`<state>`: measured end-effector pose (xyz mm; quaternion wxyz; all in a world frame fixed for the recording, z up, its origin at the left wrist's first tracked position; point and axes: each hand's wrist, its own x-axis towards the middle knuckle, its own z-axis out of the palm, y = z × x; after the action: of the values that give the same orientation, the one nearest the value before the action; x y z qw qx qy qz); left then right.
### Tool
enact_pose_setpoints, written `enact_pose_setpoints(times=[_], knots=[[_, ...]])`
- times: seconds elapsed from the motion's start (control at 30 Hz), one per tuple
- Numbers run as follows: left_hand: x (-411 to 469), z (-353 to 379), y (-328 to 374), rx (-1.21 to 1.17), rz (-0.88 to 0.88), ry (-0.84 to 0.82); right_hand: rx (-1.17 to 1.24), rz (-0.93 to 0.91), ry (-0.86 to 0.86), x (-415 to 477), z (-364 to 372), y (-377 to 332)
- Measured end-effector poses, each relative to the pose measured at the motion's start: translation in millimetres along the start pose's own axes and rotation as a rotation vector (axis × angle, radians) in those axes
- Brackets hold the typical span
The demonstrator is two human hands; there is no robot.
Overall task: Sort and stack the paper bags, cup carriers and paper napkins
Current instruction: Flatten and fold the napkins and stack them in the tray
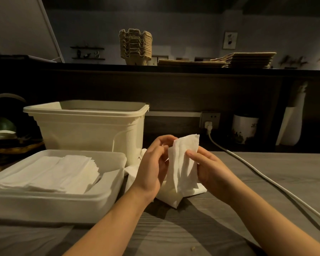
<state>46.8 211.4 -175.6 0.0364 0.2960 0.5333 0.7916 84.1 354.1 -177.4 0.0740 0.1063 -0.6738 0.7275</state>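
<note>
White paper napkin is pinched upright between left hand and right hand, folding judged in hand; next, it should be flattened and laid on the stack in the tray left of both hands.

The grey bench carries a shallow tray near left and a cream tub behind it. Mid-bench lie loose napkins; a white cable crosses right.
</note>
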Motion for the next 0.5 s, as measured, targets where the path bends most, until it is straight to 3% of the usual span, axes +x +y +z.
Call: enact_pose_setpoints(times=[0.17, 0.3, 0.43, 0.5], knots=[[6.6, -0.2, -2.6, -0.191, -0.066, 0.07, 0.081, -0.042, 0.231, 4.7, -7.0, 4.0], [-0.5, 4.7, -12.5, 0.213, -0.157, -0.115, 0.131, -0.085, 0.339, 6.0, -8.2, 4.2], [-5.7, 8.4, -24.8, 0.639, -0.016, -0.253, 0.111, -0.129, 0.371, 7.0, -4.5, 5.5], [-5.7, 6.3, -30.0, 0.705, 0.059, -0.272, 0.18, -0.139, 0.357, 8.4, -3.3, 6.2]])
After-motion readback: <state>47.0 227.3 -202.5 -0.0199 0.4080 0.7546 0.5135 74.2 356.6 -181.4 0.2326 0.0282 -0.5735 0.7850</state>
